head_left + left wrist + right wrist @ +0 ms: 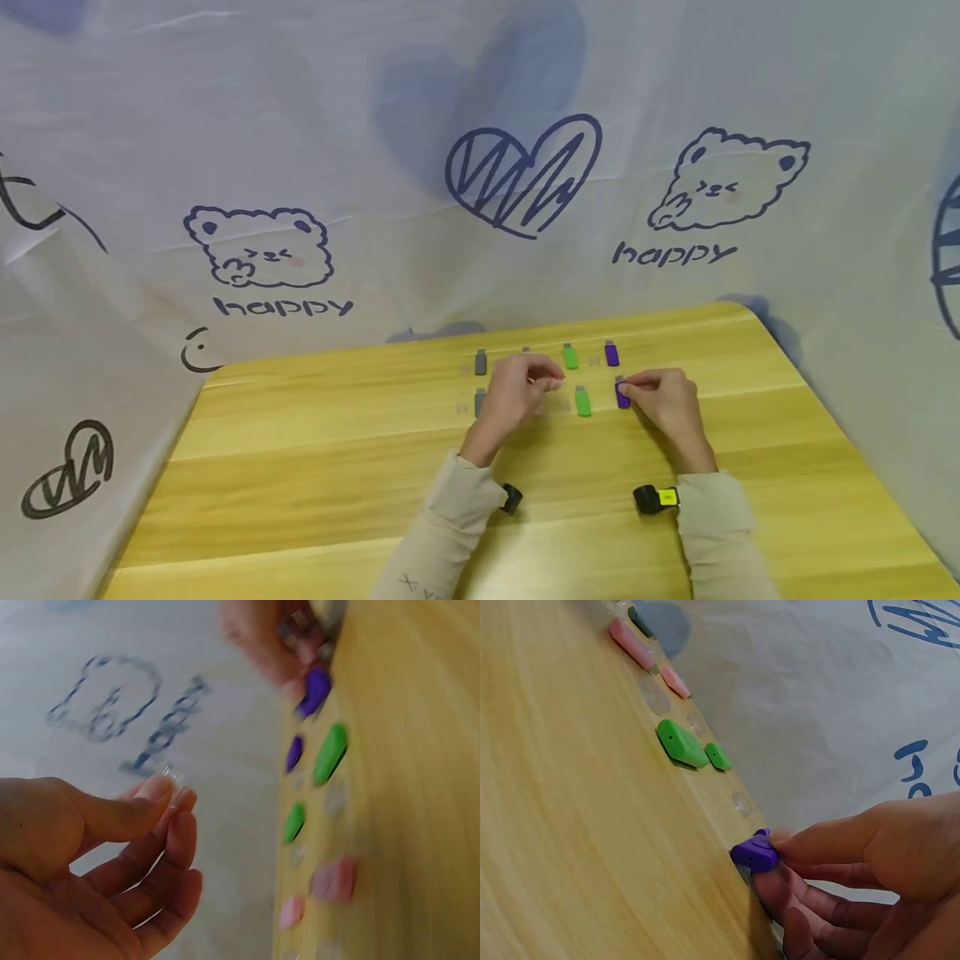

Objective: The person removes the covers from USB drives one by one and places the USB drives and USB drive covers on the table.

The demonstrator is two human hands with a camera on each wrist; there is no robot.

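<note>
My left hand (516, 390) is raised over the rows and pinches a small clear cap (177, 789) between thumb and fingertip. My right hand (670, 407) pinches a purple USB stick (622, 393) at the right end of the near row. Behind it lies a second purple USB stick (612, 354). Two green USB sticks (582, 402) lie between the hands, one in each row. Pink USB sticks (334, 880) show in the left wrist view, mostly hidden by my left hand in the head view. Two grey USB sticks (480, 362) lie at the left end.
Several clear caps (595, 361) lie beside the sticks on the wood-grain table (315, 467). A pale cloth with bear and heart drawings (525, 175) hangs behind the table's back edge. Black wrist devices (647, 500) sit at both cuffs.
</note>
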